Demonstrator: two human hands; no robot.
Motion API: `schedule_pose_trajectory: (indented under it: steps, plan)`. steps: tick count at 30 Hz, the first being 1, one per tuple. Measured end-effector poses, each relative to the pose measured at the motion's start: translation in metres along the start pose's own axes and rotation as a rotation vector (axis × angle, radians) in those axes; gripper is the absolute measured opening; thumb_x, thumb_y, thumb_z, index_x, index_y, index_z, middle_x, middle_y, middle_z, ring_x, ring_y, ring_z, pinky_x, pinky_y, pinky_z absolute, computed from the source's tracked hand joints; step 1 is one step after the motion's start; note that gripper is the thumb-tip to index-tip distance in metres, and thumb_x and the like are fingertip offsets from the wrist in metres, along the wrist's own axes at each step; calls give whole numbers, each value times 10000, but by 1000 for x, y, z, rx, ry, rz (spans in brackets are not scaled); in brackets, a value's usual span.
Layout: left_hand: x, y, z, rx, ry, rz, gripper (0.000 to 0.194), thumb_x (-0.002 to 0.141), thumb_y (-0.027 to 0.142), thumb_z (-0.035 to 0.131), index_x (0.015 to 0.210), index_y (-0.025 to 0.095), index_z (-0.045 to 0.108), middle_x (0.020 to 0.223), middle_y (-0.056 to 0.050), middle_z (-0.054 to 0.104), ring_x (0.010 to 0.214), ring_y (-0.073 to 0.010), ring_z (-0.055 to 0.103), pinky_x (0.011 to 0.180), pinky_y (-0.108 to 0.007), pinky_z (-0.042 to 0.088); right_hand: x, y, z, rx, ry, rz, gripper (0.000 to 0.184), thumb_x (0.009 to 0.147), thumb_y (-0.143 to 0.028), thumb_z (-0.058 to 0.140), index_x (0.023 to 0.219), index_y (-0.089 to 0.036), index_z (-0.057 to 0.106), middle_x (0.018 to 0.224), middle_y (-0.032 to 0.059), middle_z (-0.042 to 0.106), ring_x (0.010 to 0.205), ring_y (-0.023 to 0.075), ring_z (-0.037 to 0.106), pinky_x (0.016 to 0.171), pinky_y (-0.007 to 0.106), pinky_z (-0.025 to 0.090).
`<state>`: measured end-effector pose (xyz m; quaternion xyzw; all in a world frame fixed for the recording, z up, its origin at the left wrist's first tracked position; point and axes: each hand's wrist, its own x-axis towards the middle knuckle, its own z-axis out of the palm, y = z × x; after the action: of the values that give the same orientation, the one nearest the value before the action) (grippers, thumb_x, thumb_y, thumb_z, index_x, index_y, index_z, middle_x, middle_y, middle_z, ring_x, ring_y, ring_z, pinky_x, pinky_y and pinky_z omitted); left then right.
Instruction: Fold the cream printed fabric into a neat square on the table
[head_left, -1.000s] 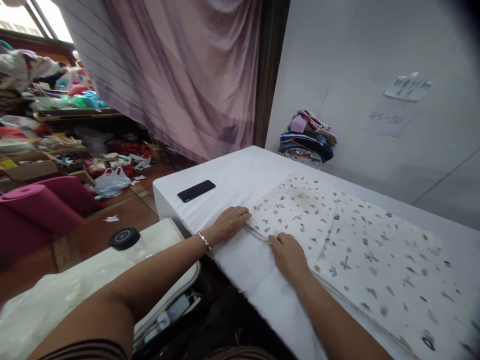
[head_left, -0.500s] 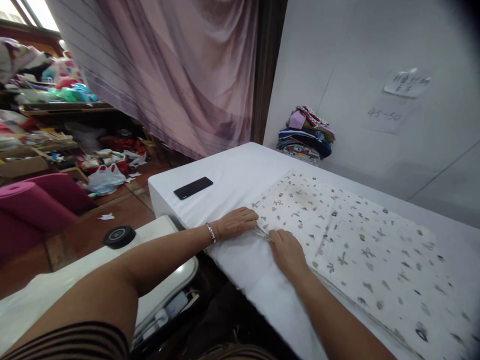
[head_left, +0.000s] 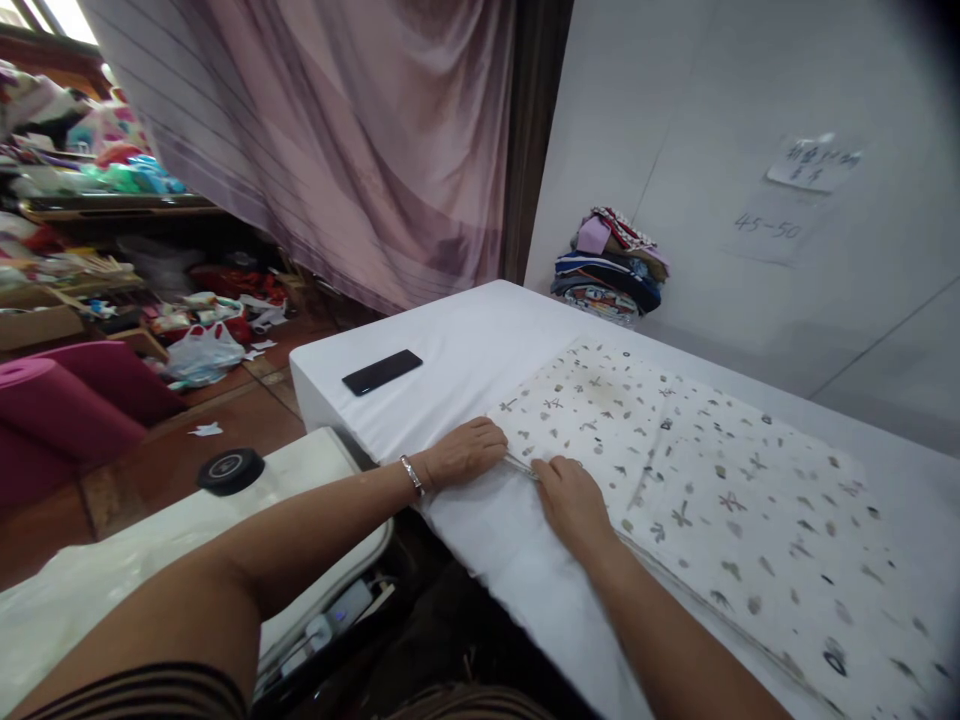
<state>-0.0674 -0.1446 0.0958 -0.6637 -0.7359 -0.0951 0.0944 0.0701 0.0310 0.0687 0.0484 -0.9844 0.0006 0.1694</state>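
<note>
A white cloth printed with small leaves and flowers (head_left: 697,470) lies folded flat in layers on the white-covered table (head_left: 480,320). At its near left corner my left hand (head_left: 469,450), with a bracelet on the wrist, is closed on the edge. A short way along the same edge, my right hand (head_left: 574,500) pinches the cloth too. Between the two hands a short stretch of layered edge shows. The fingertips of both hands are partly hidden by the hands themselves.
A black phone (head_left: 382,372) lies on the table's left part. Folded clothes (head_left: 611,270) are stacked by the wall. Left of me, a white case (head_left: 300,480) carries a round black object (head_left: 230,470). Pink rolls (head_left: 67,410) and a plastic bag (head_left: 204,352) are on the floor.
The edge between my hands looks flatter and straighter than before. Both hands stay at nearly the same place on the cloth; the whole view has shifted slightly.
</note>
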Motion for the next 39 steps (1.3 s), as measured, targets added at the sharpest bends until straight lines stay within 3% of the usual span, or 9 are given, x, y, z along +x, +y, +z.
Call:
schedule_pose_trajectory:
  steps: [7, 11, 17, 29, 33, 39]
  plan:
    - [1, 2, 5, -34, -11, -122, 224, 886, 152, 363, 1013, 205, 539, 918, -46, 598, 886, -159, 518, 863, -337, 381, 0, 1, -1, -7, -13, 0, 247, 866, -166, 484, 1096, -227, 549, 829, 38, 534, 780, 165, 467, 675, 273, 319]
    - [0, 3, 4, -32, -32, -120, 214, 887, 164, 371, 934, 191, 578, 953, -64, 591, 912, -168, 515, 842, -319, 397, 0, 0, -3, 1, -26, 3, 229, 874, -205, 492, 1092, -233, 554, 834, 37, 535, 789, 168, 470, 680, 276, 325]
    - [-10, -6, -1, -91, 32, -146, 235, 896, 200, 386, 1002, 203, 596, 985, -62, 611, 955, -166, 519, 882, -340, 395, 0, -1, -3, 9, 11, -11, 209, 883, -211, 479, 1073, -218, 566, 822, 40, 535, 778, 163, 467, 685, 265, 325]
    - [-30, -21, 3, -118, 92, -401, 221, 869, 277, 471, 1040, 224, 600, 1102, -42, 574, 1006, -158, 529, 871, -282, 427, 0, 0, 1, 20, 17, -22, 196, 887, -191, 464, 1029, -219, 597, 804, 37, 529, 761, 157, 457, 666, 262, 307]
    - [-30, -25, 0, -126, 59, -419, 221, 860, 267, 479, 1052, 238, 584, 1130, -30, 551, 975, -147, 545, 860, -270, 430, -1, 0, 1, 14, 24, -24, 189, 887, -183, 466, 1010, -221, 604, 798, 34, 526, 758, 155, 453, 663, 262, 302]
    - [-32, -28, -7, -31, -29, -373, 257, 893, 199, 354, 949, 197, 605, 994, -52, 598, 906, -155, 561, 791, -271, 445, 0, 0, 6, -2, 69, -37, 173, 877, -166, 470, 953, -221, 616, 781, 30, 529, 733, 153, 444, 657, 268, 289]
